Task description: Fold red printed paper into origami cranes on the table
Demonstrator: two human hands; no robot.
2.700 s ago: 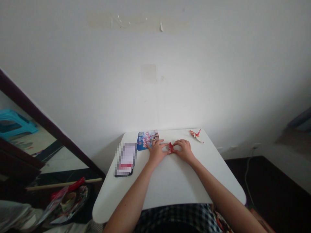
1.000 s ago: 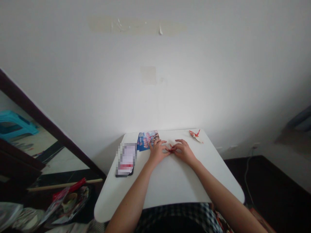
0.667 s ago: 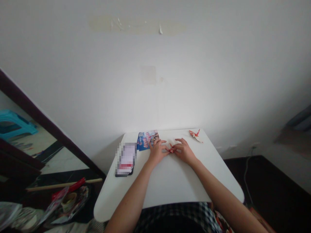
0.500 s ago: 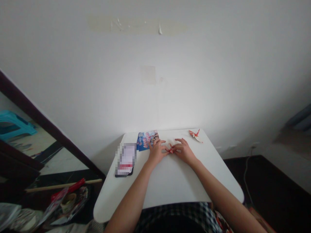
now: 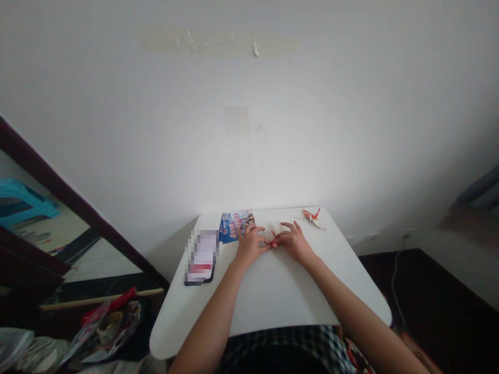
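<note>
Between my two hands, at the back half of the white table (image 5: 268, 298), is a small red piece of folded paper (image 5: 273, 240). My left hand (image 5: 251, 244) pinches its left side with thumb and a finger, the other fingers raised and bent. On the right side my right hand (image 5: 295, 242) grips it with thumb and forefinger, its remaining fingers lifted. The fingertips cover part of the paper, so its exact shape is hard to make out. A finished-looking red and white paper crane (image 5: 314, 218) lies beyond my right hand, near the far right corner.
Blue printed leaflets (image 5: 230, 228) lie behind my left hand. A phone (image 5: 202, 257) with a blurred screen rests at the table's left edge. The wall (image 5: 249, 171) rises directly behind the table. Bags and oddments (image 5: 111, 324) crowd the floor at left, near a framed mirror (image 5: 97, 249).
Both hands keep their pinch on the folded paper, with only a tiny shift of the fingers. The view has moved very slightly; the crane, leaflets and phone lie as before.
</note>
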